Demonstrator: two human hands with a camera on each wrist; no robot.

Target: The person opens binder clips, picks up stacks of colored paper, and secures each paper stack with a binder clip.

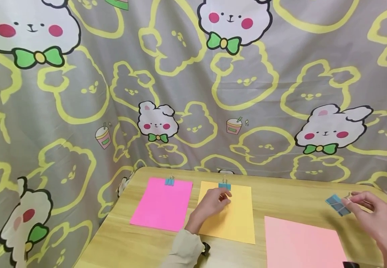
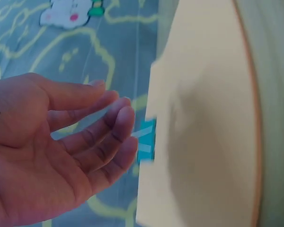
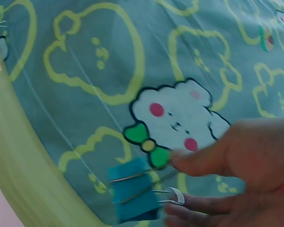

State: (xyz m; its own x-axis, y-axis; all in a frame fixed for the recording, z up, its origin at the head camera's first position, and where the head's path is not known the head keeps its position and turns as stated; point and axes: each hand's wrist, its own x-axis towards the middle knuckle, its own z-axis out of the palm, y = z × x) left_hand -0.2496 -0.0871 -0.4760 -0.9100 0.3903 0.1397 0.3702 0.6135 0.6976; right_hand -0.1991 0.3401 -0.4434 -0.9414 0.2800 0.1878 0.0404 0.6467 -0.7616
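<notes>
Above the yellow paper (image 1: 237, 219) is my left hand (image 1: 211, 204), its fingers loosely bent and holding nothing, just below the blue binder clip (image 1: 224, 186) on the paper's top edge. The left wrist view shows that hand (image 2: 71, 142) beside the clip (image 2: 146, 140), with the palm visible. At the right, my right hand (image 1: 374, 212) pinches another blue binder clip (image 1: 338, 205) by its wire handles, raised over the table near the light pink paper (image 1: 304, 242). In the right wrist view, thumb and fingers of the hand (image 3: 227, 175) are at the handles of this clip (image 3: 135, 189).
A bright pink sheet (image 1: 163, 204) with a blue clip (image 1: 169, 181) on its top edge lies left of the yellow one on the wooden table (image 1: 290, 197). A patterned curtain (image 1: 186, 85) hangs behind the table and along its left side.
</notes>
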